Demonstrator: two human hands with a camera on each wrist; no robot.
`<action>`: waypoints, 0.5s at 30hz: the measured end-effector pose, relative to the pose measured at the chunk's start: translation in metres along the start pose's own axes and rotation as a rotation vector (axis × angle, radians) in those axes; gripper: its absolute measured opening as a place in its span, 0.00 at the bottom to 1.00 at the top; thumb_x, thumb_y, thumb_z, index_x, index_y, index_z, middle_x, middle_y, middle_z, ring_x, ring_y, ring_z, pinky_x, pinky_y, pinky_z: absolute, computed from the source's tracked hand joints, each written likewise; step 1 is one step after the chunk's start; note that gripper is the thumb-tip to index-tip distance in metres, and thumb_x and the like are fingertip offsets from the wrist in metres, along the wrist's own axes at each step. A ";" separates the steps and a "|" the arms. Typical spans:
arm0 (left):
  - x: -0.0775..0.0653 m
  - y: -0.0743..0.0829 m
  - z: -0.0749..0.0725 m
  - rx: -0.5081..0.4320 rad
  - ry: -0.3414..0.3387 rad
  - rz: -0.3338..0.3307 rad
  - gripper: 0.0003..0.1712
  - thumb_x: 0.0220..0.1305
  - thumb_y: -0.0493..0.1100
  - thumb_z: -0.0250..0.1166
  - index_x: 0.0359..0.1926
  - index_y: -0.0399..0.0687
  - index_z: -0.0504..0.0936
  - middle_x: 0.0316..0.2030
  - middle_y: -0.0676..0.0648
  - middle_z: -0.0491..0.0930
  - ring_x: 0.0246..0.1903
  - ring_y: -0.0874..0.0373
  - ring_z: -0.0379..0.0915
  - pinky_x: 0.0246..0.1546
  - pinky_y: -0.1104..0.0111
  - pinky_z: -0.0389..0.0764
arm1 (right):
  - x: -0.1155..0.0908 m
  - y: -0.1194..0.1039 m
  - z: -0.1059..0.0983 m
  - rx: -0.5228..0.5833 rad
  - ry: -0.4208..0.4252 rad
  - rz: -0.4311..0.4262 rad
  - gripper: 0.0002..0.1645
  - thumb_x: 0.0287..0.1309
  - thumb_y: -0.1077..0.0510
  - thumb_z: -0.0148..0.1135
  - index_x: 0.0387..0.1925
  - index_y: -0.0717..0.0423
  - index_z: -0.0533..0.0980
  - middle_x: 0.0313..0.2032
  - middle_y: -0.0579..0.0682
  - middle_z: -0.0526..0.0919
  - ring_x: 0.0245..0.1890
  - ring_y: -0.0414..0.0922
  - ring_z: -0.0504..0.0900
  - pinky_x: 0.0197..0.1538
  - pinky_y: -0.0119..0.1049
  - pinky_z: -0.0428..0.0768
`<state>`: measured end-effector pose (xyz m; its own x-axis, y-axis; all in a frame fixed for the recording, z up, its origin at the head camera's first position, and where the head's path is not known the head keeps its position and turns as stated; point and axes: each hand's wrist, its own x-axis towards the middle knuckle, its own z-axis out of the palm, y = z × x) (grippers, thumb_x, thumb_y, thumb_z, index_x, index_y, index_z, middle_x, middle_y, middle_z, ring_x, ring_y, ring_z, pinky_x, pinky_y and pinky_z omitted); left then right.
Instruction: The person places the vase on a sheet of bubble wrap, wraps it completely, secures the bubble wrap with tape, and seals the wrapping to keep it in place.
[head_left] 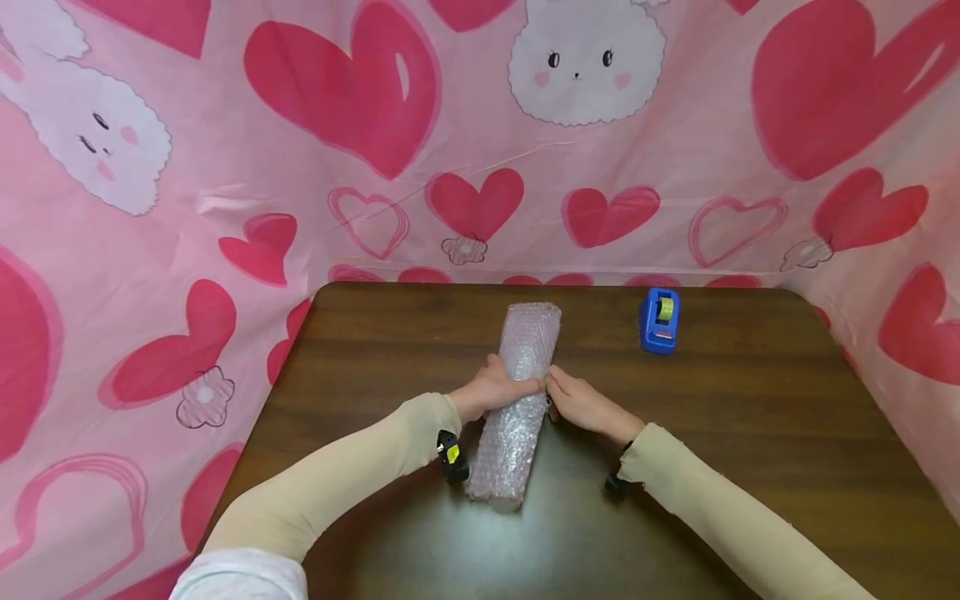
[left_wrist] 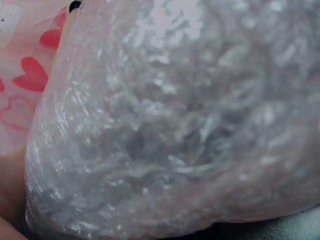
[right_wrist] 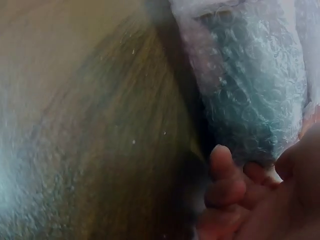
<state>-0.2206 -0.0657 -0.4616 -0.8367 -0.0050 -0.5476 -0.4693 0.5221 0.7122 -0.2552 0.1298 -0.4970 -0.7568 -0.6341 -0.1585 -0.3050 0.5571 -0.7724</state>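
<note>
A long package in clear bubble wrap [head_left: 517, 417] slants across the middle of the table in the head view, its far end leaning right. My left hand [head_left: 495, 388] grips it from the left side, with the thumb laid over the top. At the right edge my right hand [head_left: 583, 402] pinches the wrap, close to the left thumb. Crinkled bubble wrap [left_wrist: 165, 120] fills most of the left wrist view. In the right wrist view, curled fingers [right_wrist: 225, 187] meet the lower end of the wrapped side [right_wrist: 245, 80]. What lies inside the wrap is hidden.
A blue tape dispenser [head_left: 660, 321] with a yellowish roll stands at the back right of the dark wooden table [head_left: 750, 400]. Behind the table and at its sides hangs a pink cloth [head_left: 480, 125] with hearts and rabbit faces.
</note>
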 end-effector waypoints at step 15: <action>-0.007 -0.002 -0.007 -0.067 -0.077 0.012 0.66 0.68 0.80 0.46 0.82 0.36 0.35 0.82 0.35 0.40 0.74 0.37 0.56 0.56 0.38 0.78 | -0.012 0.003 -0.007 0.020 0.058 -0.008 0.14 0.78 0.55 0.51 0.38 0.58 0.76 0.24 0.50 0.80 0.23 0.42 0.74 0.31 0.39 0.75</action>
<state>-0.2155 -0.0728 -0.4559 -0.8195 0.0677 -0.5690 -0.4791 0.4638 0.7452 -0.2514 0.1429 -0.4930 -0.7868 -0.6060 -0.1172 -0.2997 0.5411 -0.7857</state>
